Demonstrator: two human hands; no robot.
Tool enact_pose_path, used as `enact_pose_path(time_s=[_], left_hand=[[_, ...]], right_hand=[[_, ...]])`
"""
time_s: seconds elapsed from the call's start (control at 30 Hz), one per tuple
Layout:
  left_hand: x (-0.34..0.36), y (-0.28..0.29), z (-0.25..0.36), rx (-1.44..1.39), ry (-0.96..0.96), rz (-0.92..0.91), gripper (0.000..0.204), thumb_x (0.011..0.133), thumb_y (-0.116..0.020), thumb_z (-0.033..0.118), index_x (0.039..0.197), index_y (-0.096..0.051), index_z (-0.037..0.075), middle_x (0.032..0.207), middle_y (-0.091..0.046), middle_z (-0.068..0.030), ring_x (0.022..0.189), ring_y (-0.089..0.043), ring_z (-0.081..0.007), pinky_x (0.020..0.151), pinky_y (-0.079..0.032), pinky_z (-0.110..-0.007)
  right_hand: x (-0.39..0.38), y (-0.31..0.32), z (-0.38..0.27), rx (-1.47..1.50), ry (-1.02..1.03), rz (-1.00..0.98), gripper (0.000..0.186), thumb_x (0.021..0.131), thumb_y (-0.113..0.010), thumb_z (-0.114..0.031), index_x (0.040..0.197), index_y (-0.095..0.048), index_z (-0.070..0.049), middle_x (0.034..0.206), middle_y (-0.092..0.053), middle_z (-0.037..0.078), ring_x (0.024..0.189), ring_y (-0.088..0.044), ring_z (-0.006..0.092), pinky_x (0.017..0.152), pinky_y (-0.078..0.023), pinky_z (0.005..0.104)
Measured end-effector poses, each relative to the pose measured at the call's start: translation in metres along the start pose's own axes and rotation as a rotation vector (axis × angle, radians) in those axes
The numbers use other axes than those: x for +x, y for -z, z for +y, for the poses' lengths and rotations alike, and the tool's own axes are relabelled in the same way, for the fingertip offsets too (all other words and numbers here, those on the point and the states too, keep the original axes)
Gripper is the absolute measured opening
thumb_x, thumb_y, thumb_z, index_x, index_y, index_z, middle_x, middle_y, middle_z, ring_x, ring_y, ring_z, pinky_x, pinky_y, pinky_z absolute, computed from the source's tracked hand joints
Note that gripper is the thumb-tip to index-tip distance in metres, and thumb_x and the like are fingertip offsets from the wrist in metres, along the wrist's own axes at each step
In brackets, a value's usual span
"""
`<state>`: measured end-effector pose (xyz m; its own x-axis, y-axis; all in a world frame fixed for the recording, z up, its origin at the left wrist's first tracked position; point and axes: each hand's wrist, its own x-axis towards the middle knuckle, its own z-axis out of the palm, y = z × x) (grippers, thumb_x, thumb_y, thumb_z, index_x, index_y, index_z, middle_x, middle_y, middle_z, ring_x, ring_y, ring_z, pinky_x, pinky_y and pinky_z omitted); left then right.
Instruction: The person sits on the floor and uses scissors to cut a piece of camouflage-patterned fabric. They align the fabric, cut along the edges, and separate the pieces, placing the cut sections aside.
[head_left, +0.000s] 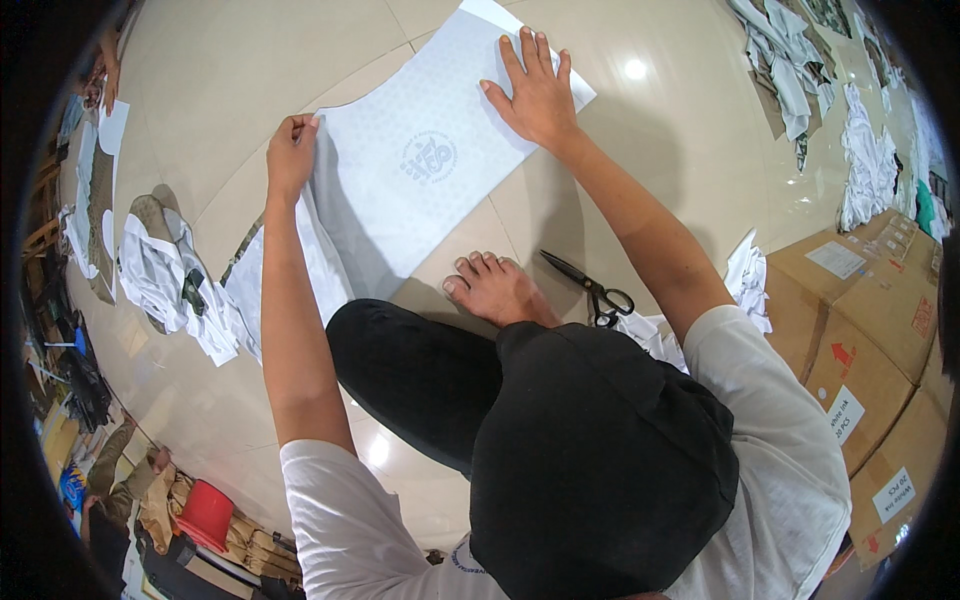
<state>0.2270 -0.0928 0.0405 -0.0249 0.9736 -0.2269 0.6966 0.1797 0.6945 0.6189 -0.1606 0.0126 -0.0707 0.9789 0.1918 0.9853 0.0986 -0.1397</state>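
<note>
A large pale blue-white sheet (420,170) with a faint round emblem lies spread on the cream tiled floor (250,70). My left hand (290,150) pinches the sheet's left edge and lifts it slightly. My right hand (538,90) presses flat, fingers apart, on the sheet's far right corner. A bare foot (495,290) rests at the sheet's near edge. Black scissors (590,285) lie on the floor just right of the foot, untouched.
A heap of white and olive cloth (170,270) lies at the left. More white fabric pieces (870,160) lie at the upper right, above brown cardboard boxes (880,330). White scraps (745,275) sit by my right arm. A red tub (205,515) stands lower left.
</note>
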Motion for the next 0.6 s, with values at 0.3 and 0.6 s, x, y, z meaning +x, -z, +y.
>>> enact_pose_path(time_s=[0.3, 0.6], left_hand=[[0.003, -0.009, -0.007, 0.084, 0.044, 0.108, 0.04, 0.102, -0.072, 0.038, 0.11, -0.076, 0.0, 0.101, -0.077, -0.0126, 0.095, -0.07, -0.0201, 0.09, -0.054, -0.035], [-0.001, -0.013, 0.004, 0.255, -0.089, 0.158, 0.028, 0.104, -0.067, 0.034, 0.105, -0.069, 0.006, 0.099, -0.077, -0.014, 0.091, -0.072, -0.0327, 0.084, -0.056, -0.042]], right_hand=[[-0.001, 0.0, 0.001, 0.041, 0.007, 0.025, 0.076, 0.105, -0.054, -0.054, 0.162, -0.04, -0.007, 0.168, -0.033, 0.028, 0.158, -0.027, 0.0445, 0.123, -0.019, 0.0708], [0.0, -0.002, 0.003, 0.06, 0.007, 0.039, 0.074, 0.105, -0.056, -0.054, 0.159, -0.044, -0.005, 0.167, -0.034, 0.029, 0.157, -0.028, 0.0451, 0.121, -0.021, 0.0731]])
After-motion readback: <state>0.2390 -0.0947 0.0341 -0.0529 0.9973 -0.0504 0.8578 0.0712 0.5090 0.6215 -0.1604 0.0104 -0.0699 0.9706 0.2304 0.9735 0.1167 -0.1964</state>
